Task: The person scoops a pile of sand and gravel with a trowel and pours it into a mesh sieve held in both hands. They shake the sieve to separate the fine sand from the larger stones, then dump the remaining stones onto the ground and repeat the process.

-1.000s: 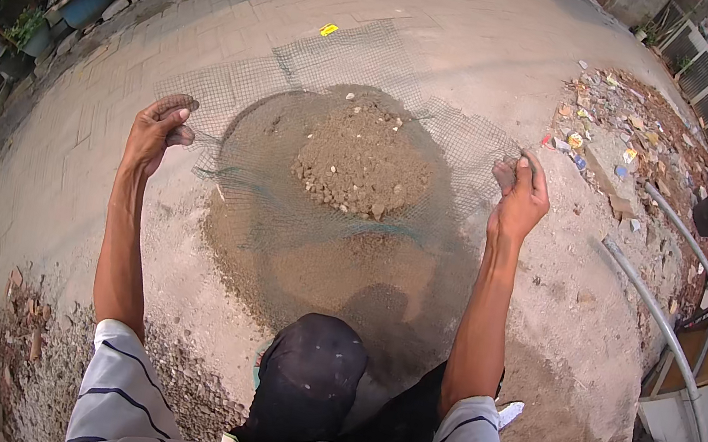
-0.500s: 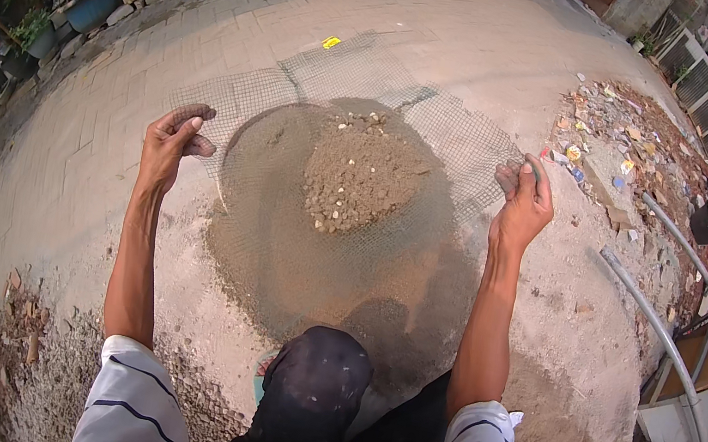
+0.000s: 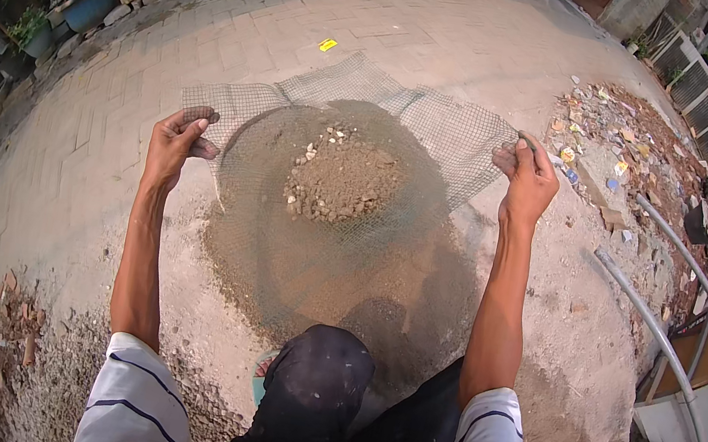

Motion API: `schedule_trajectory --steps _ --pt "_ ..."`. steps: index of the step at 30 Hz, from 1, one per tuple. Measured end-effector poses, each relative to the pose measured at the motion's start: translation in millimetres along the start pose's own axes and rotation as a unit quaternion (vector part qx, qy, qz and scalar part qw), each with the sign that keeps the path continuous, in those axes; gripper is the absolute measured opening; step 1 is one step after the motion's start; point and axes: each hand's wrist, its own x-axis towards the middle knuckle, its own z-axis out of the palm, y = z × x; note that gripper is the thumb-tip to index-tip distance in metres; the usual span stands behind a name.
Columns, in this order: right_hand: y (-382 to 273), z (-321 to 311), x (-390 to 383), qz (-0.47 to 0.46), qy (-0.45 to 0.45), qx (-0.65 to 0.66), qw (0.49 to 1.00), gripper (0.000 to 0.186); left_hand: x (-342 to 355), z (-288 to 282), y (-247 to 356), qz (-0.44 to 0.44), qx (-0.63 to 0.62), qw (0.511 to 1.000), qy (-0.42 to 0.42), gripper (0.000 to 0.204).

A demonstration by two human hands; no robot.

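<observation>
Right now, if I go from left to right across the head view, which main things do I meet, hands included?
Blue pot → left hand → lumpy heap → right hand → grey pipes.

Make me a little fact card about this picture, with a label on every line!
Left hand: pinching the left edge of a green mesh sheet
Right hand: pinching its right corner
On the mesh: a lumpy heap of soil and pebbles
Around and beneath: fine brown sand
Beyond the mesh: a yellow scrap on paving
Far right: grey pipes, scattered rubble
</observation>
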Motion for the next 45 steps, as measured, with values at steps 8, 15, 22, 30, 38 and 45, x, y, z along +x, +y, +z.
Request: schedule_trajectory --steps 8,15,22,30,38,45 --pt "-11.9 1.7 -15.8 -0.031 0.022 0.024 0.999 0.022 -1.0 6.1 14.3 0.029 -0.026 0.999 0.005 0.028" --pt "26.1 -5.1 -25.4 0.053 0.020 0.044 0.997 0.024 15.5 -36.1 -4.9 0.014 -0.014 0.997 0.081 0.027" --pt "8.2 11.7 -31.6 -0.007 0.037 0.035 0.999 0.024 24.3 -23.4 4.3 0.016 -0.023 0.995 0.097 0.026" --pt "-7.2 -4.4 -23.7 0.001 0.015 0.016 1.000 0.024 18.2 -13.3 9.9 0.025 -0.027 0.997 0.067 0.028" --pt "-6.0 -5.4 -22.6 0.003 -0.012 0.017 1.000 0.027 13.8 -28.9 12.1 0.035 -0.054 0.994 0.091 0.025" --pt "-9.0 -25.8 -25.3 0.044 -0.020 -0.061 0.997 0.028 0.2 -21.4 -5.4 -0.022 0.005 1.000 -0.008 0.030"
